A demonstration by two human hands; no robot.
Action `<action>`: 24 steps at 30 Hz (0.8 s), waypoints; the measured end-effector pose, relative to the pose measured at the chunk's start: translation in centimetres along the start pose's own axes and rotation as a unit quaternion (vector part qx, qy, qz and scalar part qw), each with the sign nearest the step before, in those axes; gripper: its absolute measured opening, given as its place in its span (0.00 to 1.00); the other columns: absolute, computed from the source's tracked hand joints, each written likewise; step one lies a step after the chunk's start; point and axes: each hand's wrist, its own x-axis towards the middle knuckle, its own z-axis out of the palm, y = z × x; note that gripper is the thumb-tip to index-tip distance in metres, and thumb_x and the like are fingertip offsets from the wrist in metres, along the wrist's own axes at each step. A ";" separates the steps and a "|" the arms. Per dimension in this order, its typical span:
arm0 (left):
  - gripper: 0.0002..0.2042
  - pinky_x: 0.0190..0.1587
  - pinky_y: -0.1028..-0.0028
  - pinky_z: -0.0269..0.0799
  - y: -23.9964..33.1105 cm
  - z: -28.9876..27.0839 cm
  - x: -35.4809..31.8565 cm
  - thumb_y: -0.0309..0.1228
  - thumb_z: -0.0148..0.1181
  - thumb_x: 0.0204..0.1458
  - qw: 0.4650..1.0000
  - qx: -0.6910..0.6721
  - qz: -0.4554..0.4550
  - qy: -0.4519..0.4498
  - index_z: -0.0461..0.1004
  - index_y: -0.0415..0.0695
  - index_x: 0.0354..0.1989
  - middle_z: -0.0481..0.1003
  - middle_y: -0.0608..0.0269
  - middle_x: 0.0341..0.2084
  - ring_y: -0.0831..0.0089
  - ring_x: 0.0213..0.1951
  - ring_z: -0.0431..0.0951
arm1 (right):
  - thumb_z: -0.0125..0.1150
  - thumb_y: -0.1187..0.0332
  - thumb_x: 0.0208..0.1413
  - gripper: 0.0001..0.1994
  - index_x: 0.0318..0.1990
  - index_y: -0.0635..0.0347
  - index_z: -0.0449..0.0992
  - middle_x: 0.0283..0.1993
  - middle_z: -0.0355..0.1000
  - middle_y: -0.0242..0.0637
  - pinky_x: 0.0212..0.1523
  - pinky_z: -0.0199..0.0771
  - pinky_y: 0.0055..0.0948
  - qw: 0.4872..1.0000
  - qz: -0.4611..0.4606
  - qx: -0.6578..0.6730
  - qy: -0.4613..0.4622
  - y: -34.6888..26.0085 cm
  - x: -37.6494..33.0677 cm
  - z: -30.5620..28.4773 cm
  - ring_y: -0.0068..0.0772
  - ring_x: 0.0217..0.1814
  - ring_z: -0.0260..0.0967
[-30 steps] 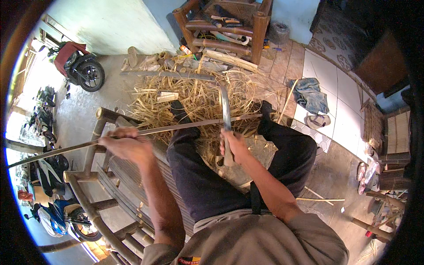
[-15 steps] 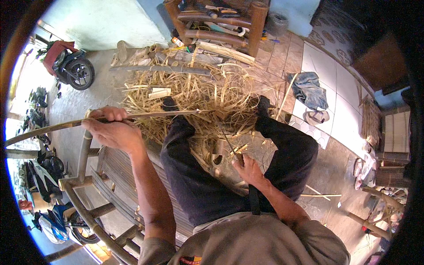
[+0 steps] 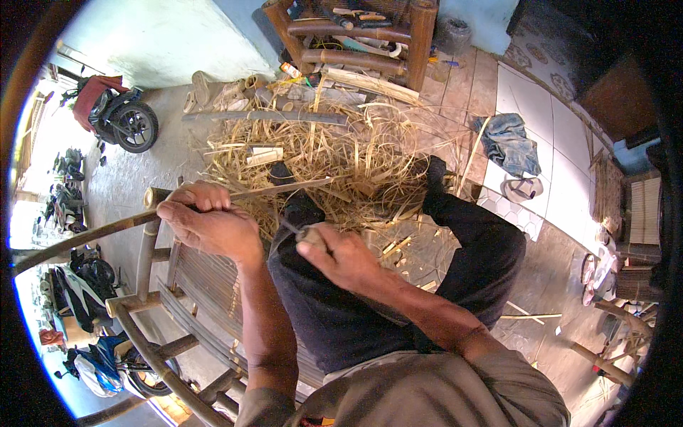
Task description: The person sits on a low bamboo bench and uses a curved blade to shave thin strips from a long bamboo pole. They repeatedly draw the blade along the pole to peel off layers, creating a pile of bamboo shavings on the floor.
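- left hand (image 3: 210, 224): fingers curled tight around a long bamboo strip (image 3: 85, 238), gripping it just above the bamboo bench (image 3: 153, 299) rail.
- bamboo strip: thin, pale, running from the left rim of the view through the left fist and on toward the shavings, its far end lying over the person's knee.
- right hand (image 3: 340, 256): closed in a fist on a knife (image 3: 293, 228) (blade mostly hidden; a dark sliver shows), just beside the left hand, over the lap.
- pile of bamboo shavings (image 3: 341, 153): straw-coloured, spread on the floor beyond the knees.
- wooden rack (image 3: 356, 35): at the top, behind the pile.
- motorbike (image 3: 117, 117): parked upper left.
- blue cloth (image 3: 509, 142) and sandal (image 3: 521, 188): on the tiles, right.
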 end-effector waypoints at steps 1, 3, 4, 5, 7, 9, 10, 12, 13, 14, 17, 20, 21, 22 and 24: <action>0.23 0.14 0.79 0.47 -0.2 0.1 -0.1 0.53 0.41 0.65 0.999 0.044 -0.002 0.015 0.59 0.49 0.23 0.54 0.73 0.13 0.82 0.15 0.52 | 0.52 0.52 0.63 0.20 0.42 0.64 0.69 0.27 0.73 0.53 0.30 0.73 0.47 1.000 -0.005 -0.008 -0.006 -0.6 0.9 0.3 0.57 0.31 0.75; 0.25 0.14 0.80 0.46 -0.6 0.4 0.0 0.55 0.40 0.64 0.993 0.101 0.043 0.052 0.56 0.49 0.21 0.53 0.72 0.13 0.82 0.15 0.52 | 0.52 0.52 0.63 0.20 0.38 0.64 0.68 0.26 0.72 0.54 0.29 0.73 0.49 0.999 -0.009 -0.015 -0.033 -1.1 2.3 0.4 0.59 0.31 0.74; 0.26 0.14 0.80 0.46 -0.8 0.5 0.2 0.56 0.40 0.64 0.989 0.123 0.068 0.057 0.54 0.50 0.20 0.53 0.72 0.13 0.83 0.15 0.52 | 0.52 0.52 0.63 0.20 0.39 0.64 0.68 0.27 0.72 0.54 0.29 0.72 0.49 0.999 0.015 -0.043 0.010 -1.0 2.9 0.4 0.60 0.31 0.74; 0.26 0.14 0.80 0.45 -1.1 0.5 0.4 0.56 0.40 0.64 0.987 0.126 0.066 0.074 0.53 0.50 0.20 0.52 0.72 0.12 0.82 0.15 0.51 | 0.52 0.51 0.63 0.20 0.39 0.64 0.68 0.27 0.72 0.54 0.29 0.72 0.50 0.996 0.049 -0.076 0.012 -0.9 3.1 0.3 0.60 0.32 0.74; 0.27 0.14 0.79 0.43 -1.3 0.3 1.1 0.57 0.40 0.63 0.986 0.123 0.075 0.080 0.50 0.51 0.18 0.50 0.72 0.12 0.82 0.15 0.50 | 0.54 0.51 0.62 0.20 0.41 0.62 0.68 0.28 0.73 0.54 0.31 0.73 0.51 0.986 0.152 -0.068 -0.010 -0.4 3.4 0.2 0.61 0.33 0.74; 0.28 0.14 0.78 0.42 -1.7 0.0 1.6 0.58 0.41 0.63 0.986 0.130 0.069 0.076 0.49 0.52 0.17 0.49 0.72 0.12 0.82 0.14 0.49 | 0.54 0.50 0.62 0.20 0.41 0.62 0.68 0.28 0.73 0.53 0.32 0.73 0.50 0.997 0.051 -0.011 -0.049 0.1 3.1 0.8 0.61 0.33 0.74; 0.28 0.14 0.78 0.42 -1.8 -0.2 1.8 0.58 0.41 0.62 0.986 0.136 0.074 0.065 0.48 0.52 0.17 0.48 0.73 0.12 0.82 0.14 0.49 | 0.54 0.50 0.61 0.20 0.41 0.61 0.68 0.28 0.73 0.53 0.33 0.73 0.50 0.994 0.019 0.012 -0.104 0.3 3.0 1.2 0.61 0.33 0.74; 0.29 0.14 0.78 0.43 -1.9 -0.5 2.1 0.60 0.42 0.61 0.986 0.136 0.059 0.070 0.48 0.52 0.17 0.47 0.73 0.11 0.82 0.14 0.48 | 0.56 0.49 0.60 0.20 0.41 0.60 0.68 0.27 0.73 0.54 0.33 0.73 0.51 0.998 0.042 -0.013 -0.044 0.6 2.8 2.2 0.62 0.33 0.74; 0.29 0.14 0.78 0.42 -1.9 -0.6 2.3 0.60 0.42 0.61 0.985 0.138 0.078 0.071 0.47 0.52 0.17 0.47 0.73 0.11 0.82 0.14 0.48 | 0.56 0.49 0.60 0.20 0.41 0.60 0.68 0.27 0.73 0.54 0.33 0.72 0.52 0.999 0.045 -0.019 -0.020 0.7 2.8 2.6 0.62 0.33 0.74; 0.29 0.14 0.79 0.42 -1.9 -0.6 2.5 0.60 0.42 0.61 0.984 0.138 0.093 0.062 0.47 0.52 0.17 0.47 0.74 0.11 0.82 0.14 0.47 | 0.56 0.49 0.60 0.20 0.41 0.59 0.68 0.26 0.73 0.54 0.32 0.72 0.52 0.999 0.036 -0.024 0.030 0.9 2.9 2.8 0.62 0.33 0.73; 0.29 0.14 0.79 0.42 -1.9 -0.6 3.1 0.60 0.43 0.60 0.977 0.145 0.038 0.149 0.47 0.53 0.16 0.47 0.74 0.11 0.82 0.14 0.47 | 0.55 0.48 0.60 0.21 0.40 0.60 0.68 0.26 0.73 0.53 0.32 0.72 0.53 0.995 0.028 -0.038 -0.085 1.4 3.8 2.7 0.63 0.32 0.73; 0.29 0.14 0.79 0.42 -1.9 -0.9 3.4 0.60 0.44 0.60 0.985 0.139 0.080 0.069 0.48 0.53 0.16 0.47 0.75 0.11 0.82 0.14 0.47 | 0.53 0.46 0.61 0.22 0.41 0.60 0.68 0.28 0.73 0.54 0.33 0.73 0.53 0.992 0.073 -0.066 -0.076 2.1 4.4 1.9 0.64 0.33 0.73; 0.29 0.14 0.79 0.42 -1.9 -1.0 3.6 0.59 0.44 0.61 0.984 0.141 0.081 0.075 0.48 0.52 0.16 0.46 0.75 0.11 0.82 0.14 0.47 | 0.53 0.46 0.61 0.23 0.41 0.60 0.68 0.28 0.73 0.54 0.34 0.73 0.53 0.989 0.112 -0.082 -0.051 2.4 4.6 1.8 0.64 0.33 0.73; 0.29 0.15 0.79 0.42 -1.9 -1.0 3.8 0.60 0.44 0.61 0.980 0.148 0.084 0.106 0.49 0.52 0.16 0.46 0.75 0.11 0.82 0.14 0.47 | 0.52 0.45 0.61 0.23 0.41 0.60 0.68 0.28 0.73 0.54 0.34 0.73 0.53 0.981 0.162 -0.109 -0.013 2.7 4.8 1.7 0.64 0.33 0.73; 0.29 0.15 0.79 0.42 -2.1 -1.1 4.2 0.60 0.44 0.61 0.972 0.167 0.074 0.149 0.49 0.52 0.17 0.47 0.75 0.11 0.82 0.14 0.47 | 0.51 0.45 0.61 0.24 0.40 0.61 0.69 0.26 0.73 0.55 0.34 0.73 0.53 0.991 0.102 -0.075 -0.050 3.7 5.1 1.8 0.64 0.32 0.73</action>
